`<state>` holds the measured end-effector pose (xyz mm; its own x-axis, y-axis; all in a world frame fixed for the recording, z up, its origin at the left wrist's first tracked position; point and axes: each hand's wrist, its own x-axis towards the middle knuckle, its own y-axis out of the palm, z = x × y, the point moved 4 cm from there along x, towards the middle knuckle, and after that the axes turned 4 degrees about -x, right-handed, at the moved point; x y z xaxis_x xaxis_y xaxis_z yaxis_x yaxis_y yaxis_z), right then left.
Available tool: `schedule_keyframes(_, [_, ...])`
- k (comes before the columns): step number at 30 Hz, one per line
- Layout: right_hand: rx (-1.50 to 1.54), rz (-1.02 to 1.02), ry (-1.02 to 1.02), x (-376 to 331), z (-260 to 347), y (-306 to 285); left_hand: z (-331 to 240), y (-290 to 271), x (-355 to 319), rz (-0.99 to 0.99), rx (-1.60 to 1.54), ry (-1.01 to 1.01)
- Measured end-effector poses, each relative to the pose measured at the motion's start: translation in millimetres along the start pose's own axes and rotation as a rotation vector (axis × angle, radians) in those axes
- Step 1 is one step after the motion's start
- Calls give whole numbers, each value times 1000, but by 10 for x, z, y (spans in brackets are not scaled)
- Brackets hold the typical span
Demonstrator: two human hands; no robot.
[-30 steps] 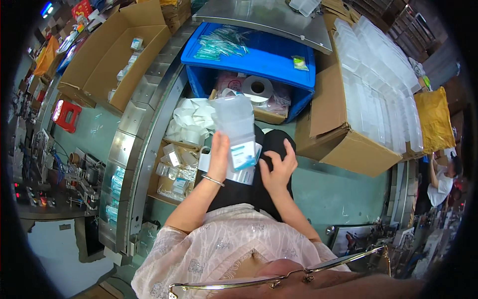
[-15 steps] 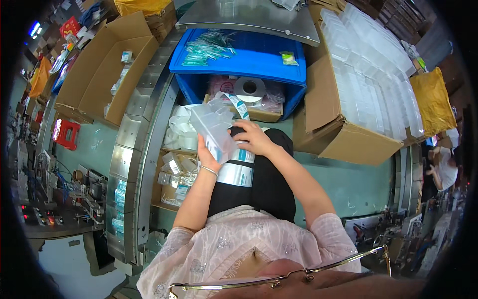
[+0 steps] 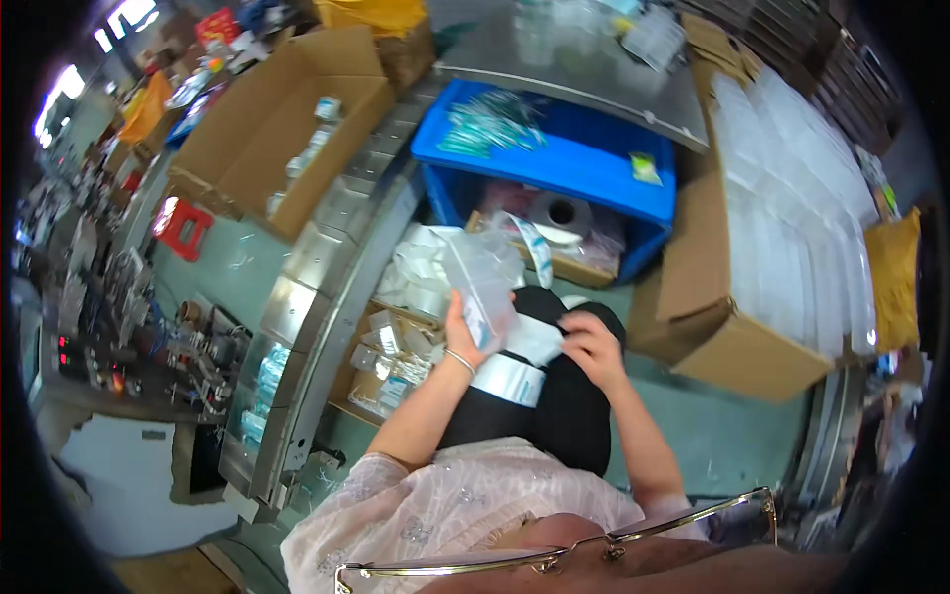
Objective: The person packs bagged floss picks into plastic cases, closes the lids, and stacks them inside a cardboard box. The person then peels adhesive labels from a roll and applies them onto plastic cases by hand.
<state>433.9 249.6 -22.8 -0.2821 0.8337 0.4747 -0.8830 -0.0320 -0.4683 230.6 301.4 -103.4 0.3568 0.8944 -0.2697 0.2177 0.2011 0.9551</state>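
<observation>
Left hand grips a clear box toward one o'clock; right hand, grip unclear, nears labels at nine.

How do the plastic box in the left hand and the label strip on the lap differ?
The plastic box is deep and boxy; the label strip is thin and flat.
The plastic box is see-through; the label strip is pale with blue print.
The plastic box is held tilted in the left hand; the label strip lies across the lap.
</observation>
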Motion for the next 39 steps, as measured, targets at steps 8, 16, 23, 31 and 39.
schedule_keyframes(8, [628, -717, 454, -802, 24, -195, -168, 151, -193, 71, 108, -24])
schedule_keyframes(16, [715, -540, 434, 107, 849, 479, 109, 1018, -606, 372, 336, -25])
schedule_keyframes(23, [918, -395, 364, 162, 1064, 762, 126, 902, -697, 299, 471, -73])
schedule_keyframes(31, [901, -375, 330, 154, 1098, 785, 152, 921, -730, 398, 249, -179])
schedule_keyframes(39, [865, -341, 335, 165, 1098, 792, 149, 973, -712, 432, 159, -80])
